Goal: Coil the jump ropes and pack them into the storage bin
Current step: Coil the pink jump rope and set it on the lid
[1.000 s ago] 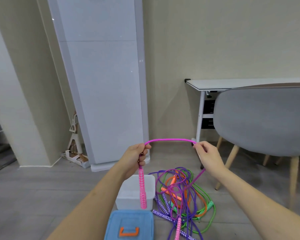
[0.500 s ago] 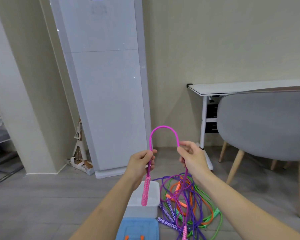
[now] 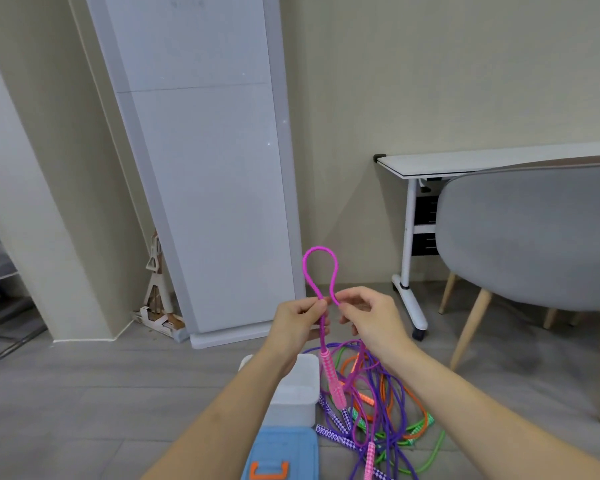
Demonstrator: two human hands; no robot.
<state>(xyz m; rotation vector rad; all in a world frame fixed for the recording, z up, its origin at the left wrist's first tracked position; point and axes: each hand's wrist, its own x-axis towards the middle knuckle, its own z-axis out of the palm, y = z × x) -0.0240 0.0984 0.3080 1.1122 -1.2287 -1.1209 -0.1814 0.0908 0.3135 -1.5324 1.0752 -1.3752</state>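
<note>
While the pink jump rope (image 3: 320,271) stands as one upright loop above the storage bin (image 3: 293,393), the left hand (image 3: 297,323) pinches the cord just above its dangling pink handle (image 3: 333,382). The right hand (image 3: 368,318) pinches the loop's other leg, fingers curled round it; its exact contact point is partly hidden. Right of the bin, the remaining ropes (image 3: 385,403) lie tangled on the floor, and a blue lid (image 3: 281,455) lies on the bin's near side. Judgement: first coil only. To do it well, pass the right leg into the left pinch, keep successive loops equal, and draw slack slowly so the tangle does not lift.
</note>
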